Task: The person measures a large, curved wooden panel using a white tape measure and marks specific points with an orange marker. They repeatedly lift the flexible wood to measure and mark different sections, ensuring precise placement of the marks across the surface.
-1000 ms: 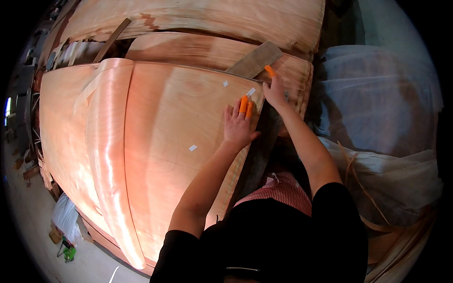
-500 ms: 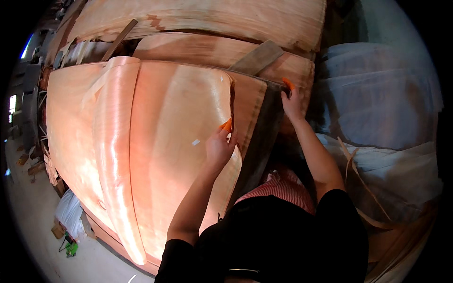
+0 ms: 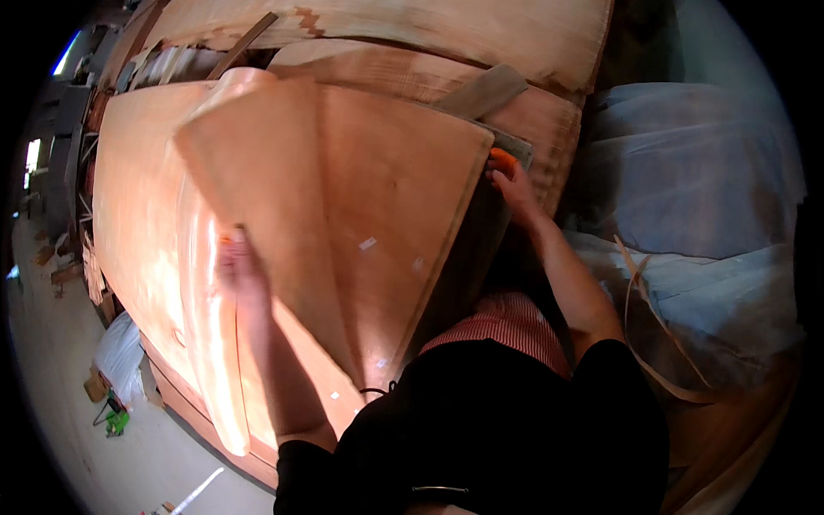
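Observation:
My left hand (image 3: 243,270), smeared by motion, grips the edge of a thin wood veneer sheet (image 3: 266,163). The sheet is folded over toward the left, its lifted flap slanting across the stack. Beneath it lies the veneer stack (image 3: 403,180), with small white paper bits on its surface. My right hand (image 3: 513,184) is at the stack's far right corner, fingers curled in toward the edge and orange covers on the fingertips. What lies between those fingers is hidden.
A rolled veneer sheet (image 3: 202,343) lies along the stack's left part. Behind are more veneer stacks (image 3: 386,26) and a flat wooden board (image 3: 482,92). Plastic-covered bundles (image 3: 669,172) stand at the right, with thin wood strips (image 3: 657,309) nearby. A green tool (image 3: 116,421) lies on the floor.
My left hand has swung left, folding the veneer sheet over and baring the surface beneath. My right hand has come slightly left and nearer, to the stack's corner.

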`<state>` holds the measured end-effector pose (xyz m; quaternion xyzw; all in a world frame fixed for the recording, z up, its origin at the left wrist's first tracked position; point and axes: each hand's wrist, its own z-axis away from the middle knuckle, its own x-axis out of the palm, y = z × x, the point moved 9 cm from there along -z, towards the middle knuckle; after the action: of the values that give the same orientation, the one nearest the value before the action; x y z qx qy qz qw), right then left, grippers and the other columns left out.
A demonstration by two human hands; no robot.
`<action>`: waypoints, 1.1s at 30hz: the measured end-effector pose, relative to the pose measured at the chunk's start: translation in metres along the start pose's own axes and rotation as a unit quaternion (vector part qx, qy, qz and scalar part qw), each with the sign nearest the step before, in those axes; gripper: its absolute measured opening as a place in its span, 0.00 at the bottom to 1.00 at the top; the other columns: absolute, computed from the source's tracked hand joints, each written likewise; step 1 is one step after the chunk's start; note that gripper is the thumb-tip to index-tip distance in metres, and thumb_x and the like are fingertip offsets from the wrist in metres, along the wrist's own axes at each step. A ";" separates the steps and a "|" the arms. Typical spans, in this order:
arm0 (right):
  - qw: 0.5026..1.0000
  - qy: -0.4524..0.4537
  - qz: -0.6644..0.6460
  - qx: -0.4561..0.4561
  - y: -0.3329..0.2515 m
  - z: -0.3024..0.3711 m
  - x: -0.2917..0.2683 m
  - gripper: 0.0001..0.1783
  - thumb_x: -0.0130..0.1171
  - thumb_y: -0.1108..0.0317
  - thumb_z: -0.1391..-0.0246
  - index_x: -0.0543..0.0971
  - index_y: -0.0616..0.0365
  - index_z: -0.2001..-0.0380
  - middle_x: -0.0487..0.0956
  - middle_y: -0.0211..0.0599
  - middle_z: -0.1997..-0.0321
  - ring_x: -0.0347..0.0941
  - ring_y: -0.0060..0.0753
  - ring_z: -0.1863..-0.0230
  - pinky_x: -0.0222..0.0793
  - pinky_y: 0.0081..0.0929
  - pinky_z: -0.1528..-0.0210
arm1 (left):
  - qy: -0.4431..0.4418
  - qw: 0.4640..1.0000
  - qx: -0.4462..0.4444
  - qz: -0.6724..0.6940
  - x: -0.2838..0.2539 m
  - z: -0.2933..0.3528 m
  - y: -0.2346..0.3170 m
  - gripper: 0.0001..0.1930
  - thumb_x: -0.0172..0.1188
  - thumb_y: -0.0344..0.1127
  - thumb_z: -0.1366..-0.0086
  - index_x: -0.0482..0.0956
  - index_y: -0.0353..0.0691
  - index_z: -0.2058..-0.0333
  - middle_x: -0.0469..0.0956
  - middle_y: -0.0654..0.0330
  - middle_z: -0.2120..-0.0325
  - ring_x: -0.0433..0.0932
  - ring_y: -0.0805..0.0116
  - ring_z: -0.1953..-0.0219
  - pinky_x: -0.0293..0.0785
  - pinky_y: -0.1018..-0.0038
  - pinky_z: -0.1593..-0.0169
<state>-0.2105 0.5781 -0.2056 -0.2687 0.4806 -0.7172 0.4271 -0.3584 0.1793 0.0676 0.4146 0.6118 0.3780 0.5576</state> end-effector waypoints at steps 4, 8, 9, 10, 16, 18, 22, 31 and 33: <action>0.998 0.007 -0.058 0.037 0.005 0.006 0.012 0.23 0.49 0.71 0.46 0.63 0.54 0.46 0.69 0.34 0.48 0.69 0.28 0.52 0.64 0.23 0.56 | 0.043 0.990 0.014 0.134 -0.021 0.002 0.062 0.13 0.54 0.44 0.38 0.75 0.39 0.70 0.72 0.68 0.76 0.66 0.82 0.75 0.59 0.87 0.71; 0.994 0.000 -0.095 0.061 -0.001 0.012 0.016 0.24 0.52 0.70 0.47 0.63 0.56 0.46 0.68 0.37 0.48 0.65 0.30 0.49 0.62 0.28 0.53 | -0.033 0.999 -0.001 0.004 0.012 0.019 0.044 0.12 0.52 0.42 0.37 0.72 0.42 0.76 0.67 0.72 0.82 0.62 0.85 0.79 0.56 0.85 0.77; 0.994 0.008 -0.085 0.063 0.004 0.011 0.013 0.24 0.51 0.70 0.47 0.63 0.54 0.46 0.68 0.35 0.47 0.66 0.29 0.50 0.62 0.26 0.53 | -0.085 0.995 0.029 -0.035 0.028 0.028 0.038 0.12 0.52 0.41 0.36 0.73 0.41 0.74 0.69 0.70 0.81 0.64 0.84 0.79 0.58 0.85 0.77; 0.995 0.014 -0.074 0.066 0.008 0.009 0.010 0.24 0.51 0.70 0.47 0.63 0.52 0.46 0.68 0.34 0.47 0.67 0.27 0.50 0.63 0.24 0.54 | -0.153 0.988 0.006 -0.015 0.059 0.044 0.048 0.13 0.50 0.39 0.36 0.75 0.35 0.61 0.74 0.64 0.72 0.71 0.81 0.72 0.66 0.84 0.70; 0.989 0.084 -0.098 0.074 -0.014 0.018 -0.009 0.21 0.50 0.72 0.46 0.65 0.53 0.47 0.69 0.31 0.51 0.69 0.23 0.55 0.65 0.20 0.57 | -0.193 0.933 0.145 0.268 0.019 0.103 0.125 0.16 0.47 0.45 0.36 0.72 0.36 0.62 0.75 0.56 0.68 0.74 0.66 0.69 0.69 0.72 0.60; 0.992 0.083 -0.080 0.047 -0.025 0.021 -0.012 0.22 0.48 0.72 0.46 0.65 0.51 0.46 0.66 0.32 0.50 0.68 0.25 0.57 0.65 0.20 0.58 | -0.310 0.775 0.117 0.538 0.003 0.125 0.181 0.21 0.46 0.53 0.37 0.72 0.39 0.72 0.75 0.53 0.73 0.75 0.60 0.73 0.70 0.65 0.60; 0.991 0.076 -0.103 0.041 -0.034 0.023 0.001 0.21 0.47 0.72 0.45 0.64 0.55 0.47 0.68 0.32 0.52 0.68 0.23 0.57 0.65 0.20 0.59 | -0.434 0.646 0.336 0.530 -0.046 0.169 0.280 0.31 0.37 0.51 0.33 0.70 0.37 0.88 0.76 0.48 0.79 0.75 0.61 0.79 0.73 0.61 0.54; 0.999 0.005 -0.049 0.000 -0.048 0.039 0.063 0.20 0.45 0.71 0.43 0.63 0.58 0.47 0.66 0.32 0.52 0.66 0.21 0.60 0.64 0.19 0.64 | -0.415 0.650 0.381 0.511 -0.095 0.193 0.298 0.28 0.33 0.49 0.32 0.67 0.42 0.88 0.71 0.59 0.84 0.72 0.69 0.82 0.72 0.62 0.52; 0.999 -0.002 -0.042 0.006 -0.046 0.049 0.076 0.20 0.45 0.71 0.44 0.63 0.57 0.46 0.66 0.32 0.52 0.66 0.21 0.61 0.64 0.19 0.64 | -0.410 0.648 0.391 0.509 -0.114 0.202 0.296 0.29 0.33 0.50 0.33 0.67 0.42 0.88 0.71 0.59 0.84 0.72 0.68 0.82 0.72 0.62 0.52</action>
<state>-0.2250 0.4974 -0.1456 -0.2874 0.4635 -0.7373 0.3987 -0.1274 0.1834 0.3648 0.9529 0.1048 0.1197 0.2584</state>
